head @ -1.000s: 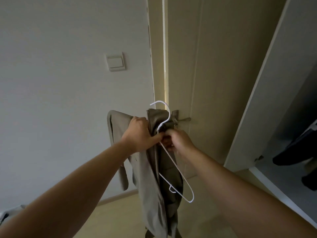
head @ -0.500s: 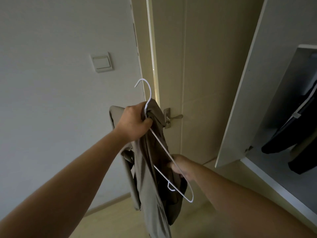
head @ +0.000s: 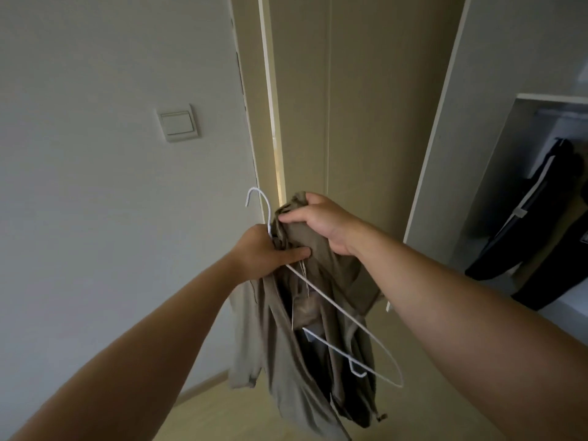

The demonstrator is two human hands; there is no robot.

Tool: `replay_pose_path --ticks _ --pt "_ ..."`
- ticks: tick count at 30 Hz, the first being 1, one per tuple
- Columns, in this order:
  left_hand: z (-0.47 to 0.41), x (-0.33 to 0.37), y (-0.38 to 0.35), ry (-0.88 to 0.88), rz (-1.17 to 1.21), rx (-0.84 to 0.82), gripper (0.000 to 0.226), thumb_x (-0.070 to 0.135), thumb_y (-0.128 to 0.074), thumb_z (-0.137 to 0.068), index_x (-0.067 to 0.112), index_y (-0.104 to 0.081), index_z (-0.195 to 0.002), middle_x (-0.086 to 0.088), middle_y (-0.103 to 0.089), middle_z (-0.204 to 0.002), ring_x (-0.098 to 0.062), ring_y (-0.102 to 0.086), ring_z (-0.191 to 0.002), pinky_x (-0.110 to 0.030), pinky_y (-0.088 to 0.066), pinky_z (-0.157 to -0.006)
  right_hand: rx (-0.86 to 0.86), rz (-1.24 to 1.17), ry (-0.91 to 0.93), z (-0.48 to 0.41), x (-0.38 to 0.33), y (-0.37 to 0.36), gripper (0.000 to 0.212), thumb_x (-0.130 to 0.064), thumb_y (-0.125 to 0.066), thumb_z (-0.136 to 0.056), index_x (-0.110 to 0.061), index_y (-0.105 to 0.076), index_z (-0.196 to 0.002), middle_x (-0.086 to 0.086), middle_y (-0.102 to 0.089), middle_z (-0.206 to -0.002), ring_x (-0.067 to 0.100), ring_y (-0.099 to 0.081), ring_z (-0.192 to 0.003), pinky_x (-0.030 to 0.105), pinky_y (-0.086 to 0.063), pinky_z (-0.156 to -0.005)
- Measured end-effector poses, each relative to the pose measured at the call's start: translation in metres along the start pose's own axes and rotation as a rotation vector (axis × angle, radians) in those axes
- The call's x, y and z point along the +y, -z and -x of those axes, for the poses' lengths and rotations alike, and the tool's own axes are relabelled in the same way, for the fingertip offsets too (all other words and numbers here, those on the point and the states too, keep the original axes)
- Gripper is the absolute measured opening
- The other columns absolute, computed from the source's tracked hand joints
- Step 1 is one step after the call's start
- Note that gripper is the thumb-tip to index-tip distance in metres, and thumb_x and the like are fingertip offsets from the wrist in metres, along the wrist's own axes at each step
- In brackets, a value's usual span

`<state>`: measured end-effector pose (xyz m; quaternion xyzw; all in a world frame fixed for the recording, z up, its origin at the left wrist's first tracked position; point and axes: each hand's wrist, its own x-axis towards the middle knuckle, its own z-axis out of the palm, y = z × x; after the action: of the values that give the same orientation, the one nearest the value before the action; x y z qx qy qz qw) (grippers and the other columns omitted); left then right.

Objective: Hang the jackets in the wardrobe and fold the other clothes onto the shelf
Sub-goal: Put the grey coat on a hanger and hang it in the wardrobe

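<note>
**Head view: jacket and hanger held up before the door**

Head camera looks down two bare forearms to a khaki fabric jacket hanging at centre frame. At about 9 o'clock of the bunched collar, the left hand is clenched around the neck of a thin white wire hanger, thumb pressed against the cloth; the hook curls up at 11 o'clock of that fist. At 1 o'clock, the right hand pinches a fold of the jacket's top edge between its fingers and thumb. The hanger's shoulder slopes down toward 5 o'clock, lying across the open front of the garment (its far arm is hidden in fabric). Behind stand a beige door and a white wall switch at 10 o'clock. At 3 o'clock, the open white wardrobe holds dark hanging clothes.
</note>
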<state>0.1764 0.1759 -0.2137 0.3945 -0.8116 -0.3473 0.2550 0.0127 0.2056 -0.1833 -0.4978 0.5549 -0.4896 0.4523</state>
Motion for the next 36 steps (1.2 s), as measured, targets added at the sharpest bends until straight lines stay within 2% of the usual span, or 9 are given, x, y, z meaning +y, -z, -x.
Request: replay_pose_path --ticks 6,10,15,17,22,26,29,33,36 --pt "-0.015 -0.008 -0.006 0.111 0.093 0.198 0.022 0.039 -0.081 -0.081 0.017 -0.078 -0.085 0.001 -0.076 -0.081 -0.013 -0.071 -0.076 -0.027 -0.055 -0.071 0.227 0.147 -0.003 0.019 0.035 0.036 0.058 -0.048 -0.085 -0.072 -0.03 -0.059 -0.12 -0.005 -0.065 -0.122 0.012 -0.065 -0.103 0.02 -0.052 -0.075" --pt "-0.023 -0.015 -0.011 0.165 0.218 0.316 0.018 0.039 -0.082 -0.08 0.023 -0.074 -0.075 0.01 -0.073 -0.073 -0.013 -0.07 -0.076 -0.026 -0.053 -0.07 0.498 0.275 -0.249 0.041 0.079 0.05 0.09 -0.074 -0.076 -0.067 -0.026 -0.045 -0.136 0.003 -0.048 -0.14 0.022 -0.054 -0.121 0.033 -0.047 -0.097" --pt "-0.033 -0.01 -0.024 0.158 0.309 0.334 0.02 0.036 -0.082 -0.081 0.027 -0.07 -0.067 0.02 -0.069 -0.062 0.002 -0.066 -0.06 -0.019 -0.047 -0.059 0.191 0.081 -0.564 0.078 0.129 0.04 0.081 -0.088 -0.064 -0.062 -0.017 -0.06 -0.102 0.006 -0.064 -0.095 0.017 -0.064 -0.075 0.024 -0.054 -0.067" --pt "-0.036 -0.009 -0.03 0.153 0.345 0.333 0.021 0.034 -0.082 -0.08 0.029 -0.071 -0.063 0.021 -0.07 -0.063 0.004 -0.066 -0.06 -0.02 -0.047 -0.059 0.064 -0.033 -0.637 0.088 0.143 0.033 0.08 -0.078 -0.074 -0.066 -0.013 -0.062 -0.112 0.012 -0.068 -0.106 0.024 -0.069 -0.089 0.033 -0.057 -0.082" --pt "-0.036 -0.008 -0.035 0.151 0.379 0.331 0.019 0.034 -0.082 -0.08 0.029 -0.074 -0.063 0.018 -0.071 -0.064 0.003 -0.067 -0.059 -0.01 -0.046 -0.051 0.04 -0.125 -0.475 0.085 0.147 0.014 0.033 -0.052 -0.088 -0.068 -0.033 -0.075 -0.092 0.013 -0.062 -0.133 0.024 -0.068 -0.109 0.049 -0.054 -0.098" --pt "-0.035 -0.009 -0.03 0.181 0.418 0.356 0.015 0.031 -0.082 -0.081 0.023 -0.073 -0.073 0.016 -0.072 -0.065 0.0 -0.069 -0.06 -0.009 -0.047 -0.049 0.081 -0.037 -0.431 0.073 0.142 0.005 0.049 -0.052 -0.085 -0.073 -0.014 -0.07 -0.101 0.01 -0.073 -0.099 0.029 -0.07 -0.091 0.041 -0.05 -0.088" --pt "-0.033 -0.01 -0.022 0.202 0.427 0.364 0.013 0.031 -0.082 -0.082 0.023 -0.073 -0.076 0.017 -0.073 -0.067 0.0 -0.069 -0.062 -0.011 -0.05 -0.053 0.227 0.042 -0.344 0.061 0.134 0.011 0.044 -0.04 -0.066 -0.096 0.002 -0.066 -0.111 0.026 -0.07 -0.115 0.036 -0.071 -0.098 0.044 -0.056 -0.088" --pt "-0.033 -0.015 -0.008 0.247 0.387 0.391 0.016 0.034 -0.083 -0.08 0.025 -0.071 -0.077 0.016 -0.072 -0.064 -0.003 -0.069 -0.062 -0.015 -0.049 -0.056 0.361 0.278 -0.132 0.047 0.109 0.041 0.041 -0.033 -0.044 -0.108 -0.001 -0.065 -0.123 0.006 -0.066 -0.116 0.025 -0.062 -0.113 0.017 -0.045 -0.083" --pt "-0.033 -0.022 -0.004 0.277 0.285 0.428 0.025 0.039 -0.086 -0.076 0.024 -0.067 -0.071 0.013 -0.068 -0.064 -0.006 -0.065 -0.067 -0.019 -0.047 -0.055 0.47 0.372 -0.011 0.038 0.081 0.064 0.043 -0.036 -0.041 -0.108 -0.001 -0.066 -0.111 0.017 -0.068 -0.115 0.031 -0.062 -0.112 0.029 -0.043 -0.087"
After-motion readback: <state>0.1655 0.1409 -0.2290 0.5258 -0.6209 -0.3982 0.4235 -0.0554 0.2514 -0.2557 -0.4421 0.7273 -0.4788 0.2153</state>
